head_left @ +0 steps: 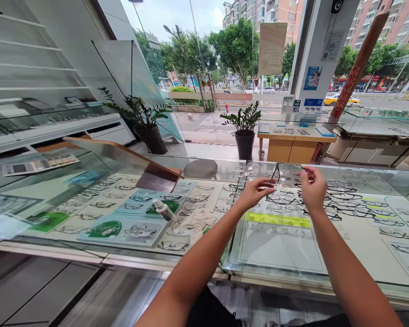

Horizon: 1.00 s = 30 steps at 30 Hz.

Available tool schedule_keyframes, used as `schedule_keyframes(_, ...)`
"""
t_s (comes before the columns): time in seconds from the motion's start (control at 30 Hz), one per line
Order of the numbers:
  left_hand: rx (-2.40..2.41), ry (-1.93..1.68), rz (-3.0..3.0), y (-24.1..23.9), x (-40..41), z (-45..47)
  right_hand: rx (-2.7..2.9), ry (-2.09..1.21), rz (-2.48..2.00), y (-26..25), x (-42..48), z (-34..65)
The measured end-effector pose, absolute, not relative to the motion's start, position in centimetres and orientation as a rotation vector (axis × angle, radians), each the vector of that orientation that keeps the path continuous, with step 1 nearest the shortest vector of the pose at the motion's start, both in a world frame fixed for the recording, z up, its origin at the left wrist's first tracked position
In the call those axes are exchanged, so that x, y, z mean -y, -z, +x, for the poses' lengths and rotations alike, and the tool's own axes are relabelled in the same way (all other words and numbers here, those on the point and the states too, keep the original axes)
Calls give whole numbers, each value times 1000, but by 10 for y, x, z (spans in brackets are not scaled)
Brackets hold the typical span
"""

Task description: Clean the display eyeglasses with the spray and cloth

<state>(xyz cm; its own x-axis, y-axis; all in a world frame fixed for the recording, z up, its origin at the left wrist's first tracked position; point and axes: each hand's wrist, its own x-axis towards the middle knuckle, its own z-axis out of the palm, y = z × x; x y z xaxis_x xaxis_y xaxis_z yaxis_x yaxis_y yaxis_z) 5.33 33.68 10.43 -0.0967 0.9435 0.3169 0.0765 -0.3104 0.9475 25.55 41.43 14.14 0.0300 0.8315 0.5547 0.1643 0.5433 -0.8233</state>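
Glasses [276, 175] are up over the counter [364, 245], pinched in the grip of our L hand [257, 193], stretched fwd; our R hand [313, 187], also above it, has fingers bent, can't tell if pinching anything.

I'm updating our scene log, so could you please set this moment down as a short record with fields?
Setting: indoors, at a glass counter
Left hand: holds dark eyeglasses above the counter
Right hand: raised beside them, fingers curled; a dark tip shows at the fingertips, too small to identify
Under the glass: rows of display frames; yellow-green strip
Left of the hands: white bottle, crumpled cloth
Beyond the counter: potted plant, another farther left
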Motion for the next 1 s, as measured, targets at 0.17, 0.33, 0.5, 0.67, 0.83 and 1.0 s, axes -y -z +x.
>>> schedule_keyframes(0.17, -1132, -1432, 1481, -100, -335, 60, 1584, -332, -803, -131, -416, 252)
schedule_keyframes(0.33, -1115, -1477, 1482, -103, -334, 63, 1735, -183, -737, -118, -413, 243)
schedule_keyframes(0.5, -1142, -1506, 1482, -107, -332, 64, 1745, -107, -721, -120, -413, 243)
schedule_keyframes(0.67, -1170, -1535, 1480, -110, -333, 63, 1789, -53, -686, -125, -413, 246)
schedule_keyframes(0.83, -1196, -1586, 1476, -113, -333, 60, 1850, -53, -687, -126, -413, 246)
schedule_keyframes(1.0, -1192, -1698, 1431, -113, -337, 57, 1901, -60, -721, -121, -415, 245)
